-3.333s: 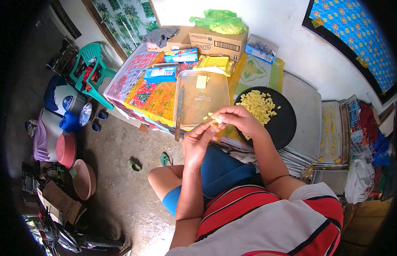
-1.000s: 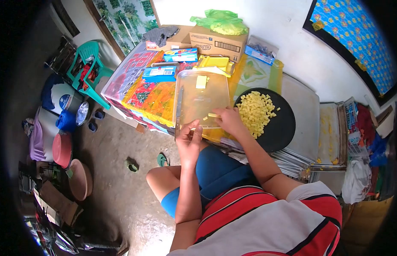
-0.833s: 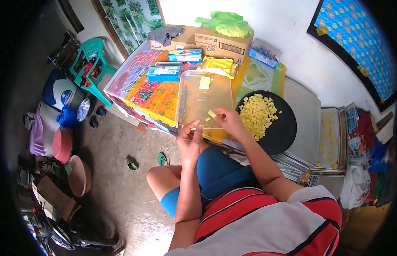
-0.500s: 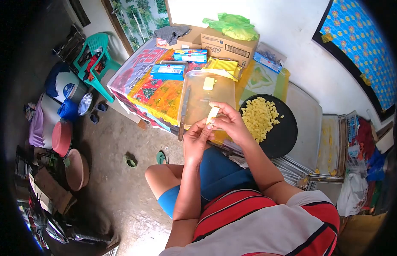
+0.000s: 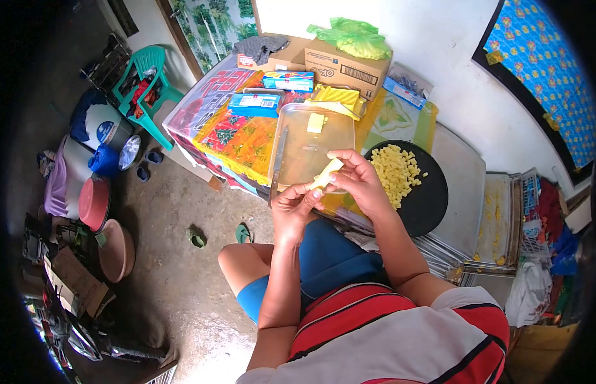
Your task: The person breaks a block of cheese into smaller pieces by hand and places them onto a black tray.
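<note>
Between my two hands is a pale yellow stick of what looks like cheese (image 5: 327, 173), slanting up to the right over the near edge of a shallow tray (image 5: 299, 148). My left hand (image 5: 294, 208) pinches its lower end. The fingers of my right hand (image 5: 360, 184) are closed on its upper part. A knife (image 5: 280, 151) lies along the tray's left side. Farther back on the tray sits another yellow piece (image 5: 316, 123). To the right, a round black tray (image 5: 432, 200) bears a heap of small yellow cubes (image 5: 395, 171).
Blue boxes (image 5: 254, 104) and a ridged yellow plastic item (image 5: 338, 97) stand behind the tray. At the back is a cardboard box (image 5: 342, 69) with a green plastic bag (image 5: 352, 38) on top. Stacked metal trays (image 5: 461, 166) are at right, a green chair (image 5: 147, 61) at left.
Both hands have shifted slightly, the right one farther to the right. The yellow stick has tilted more toward the horizontal between them. The view has moved a little.
</note>
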Motion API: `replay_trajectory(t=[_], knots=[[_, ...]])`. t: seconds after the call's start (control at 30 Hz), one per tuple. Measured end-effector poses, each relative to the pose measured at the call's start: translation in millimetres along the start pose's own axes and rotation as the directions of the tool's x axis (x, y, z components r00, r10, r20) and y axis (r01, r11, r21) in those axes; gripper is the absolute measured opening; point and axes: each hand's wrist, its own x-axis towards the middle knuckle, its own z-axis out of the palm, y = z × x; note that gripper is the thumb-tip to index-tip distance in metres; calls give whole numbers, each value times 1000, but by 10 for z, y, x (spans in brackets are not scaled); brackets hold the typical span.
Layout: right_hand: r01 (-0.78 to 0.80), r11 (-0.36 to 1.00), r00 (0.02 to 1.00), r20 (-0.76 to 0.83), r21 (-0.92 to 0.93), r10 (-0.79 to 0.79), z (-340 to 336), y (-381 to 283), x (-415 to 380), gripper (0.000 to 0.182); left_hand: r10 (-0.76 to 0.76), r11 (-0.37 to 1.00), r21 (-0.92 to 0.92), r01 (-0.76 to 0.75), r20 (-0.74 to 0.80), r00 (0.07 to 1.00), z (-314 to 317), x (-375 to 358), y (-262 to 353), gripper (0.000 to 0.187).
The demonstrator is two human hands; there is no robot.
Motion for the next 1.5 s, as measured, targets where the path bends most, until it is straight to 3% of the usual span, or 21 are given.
replay_trajectory(t=[0.37,0.47,0.67,0.77,0.83,0.9,1.13,1.43,1.5], knots=[[-38,991,999,5,129,38,24,-84,-13,38,6,996,-88,1,83,996,21,-42,55,20],[-15,987,1000,-25,161,19,-25,-69,-1,37,-74,987,-137,83,68,995,-12,-25,33,22],[76,996,989,-131,35,-71,-18,-33,25,35,-236,861,-467,201,-17,972,79,64,136,26],[162,981,976,-132,-106,-175,-15,65,45,34,-274,843,-474,255,29,961,83,48,99,26],[192,970,970,-121,-150,-211,-5,120,41,34,-240,899,-376,225,7,971,108,42,59,25],[187,969,972,-110,-161,-206,19,112,26,34,-195,953,-242,183,-27,980,133,43,4,24],[121,992,987,-105,-44,-125,57,85,-5,33,-97,990,-108,92,-41,994,163,19,-2,19],[77,997,992,-104,13,-75,35,101,4,33,-77,990,-120,75,-17,997,153,-11,20,20],[70,997,992,-106,44,-65,34,91,0,32,-103,973,-207,99,-10,995,150,-13,6,21]])
